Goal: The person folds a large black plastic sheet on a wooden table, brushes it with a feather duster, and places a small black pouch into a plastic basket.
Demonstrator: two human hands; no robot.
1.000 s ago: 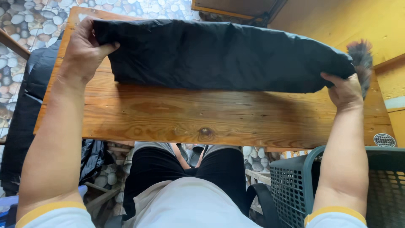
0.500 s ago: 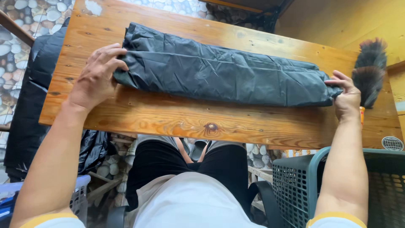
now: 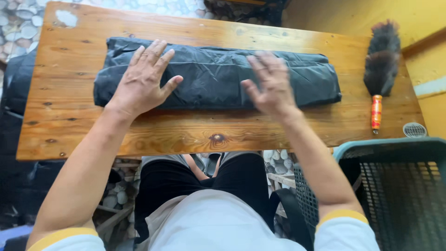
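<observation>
A dark, folded garment (image 3: 213,76) lies in a long narrow strip across the wooden table (image 3: 83,135). My left hand (image 3: 144,79) rests flat on its left part, fingers spread. Over the right part, my right hand (image 3: 269,83) is flat with fingers apart and slightly blurred by motion. Neither hand grips anything.
A feather duster (image 3: 381,65) with an orange handle lies at the table's right end. A dark plastic basket (image 3: 399,186) with a teal rim stands at the lower right. Dark fabric (image 3: 18,79) hangs off the table's left side. A pebbled floor shows beyond.
The garment was laid down folded on the table. Both hands left its ends and moved inward onto its top, palms flat.
</observation>
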